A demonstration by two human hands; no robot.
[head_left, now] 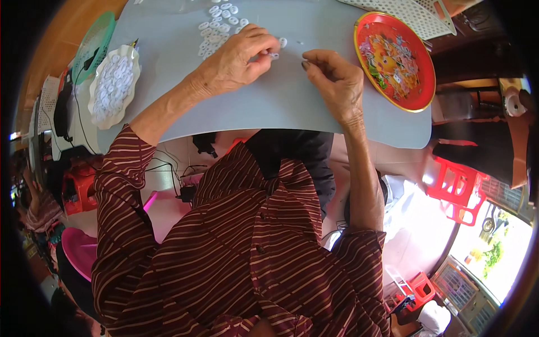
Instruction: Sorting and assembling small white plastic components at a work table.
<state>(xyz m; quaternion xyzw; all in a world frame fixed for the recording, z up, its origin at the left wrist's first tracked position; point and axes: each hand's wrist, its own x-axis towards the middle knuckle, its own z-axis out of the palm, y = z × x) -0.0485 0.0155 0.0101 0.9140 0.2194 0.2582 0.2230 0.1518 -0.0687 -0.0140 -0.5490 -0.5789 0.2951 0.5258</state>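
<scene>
My left hand [241,60] is over the grey table, its thumb and fingers pinched on a small white oval piece [274,55]. Another white oval piece [283,42] lies just beyond its fingertips. My right hand [337,81] is to the right, a short gap away, with thumb and index finger drawn close together; whatever is between them is too small to make out. Behind my left hand lies a loose pile of white oval pieces [213,35] with dark marks in their middles. A tiny pale bit [300,42] rests on the table between the hands.
A scalloped white dish [132,53] full of white pieces stands at the left, beside a green basket [104,33]. At the right is a red tray [429,92] with many small pale bits. A white perforated basket [412,14] sits at the far right. Red stools [457,182] stand below.
</scene>
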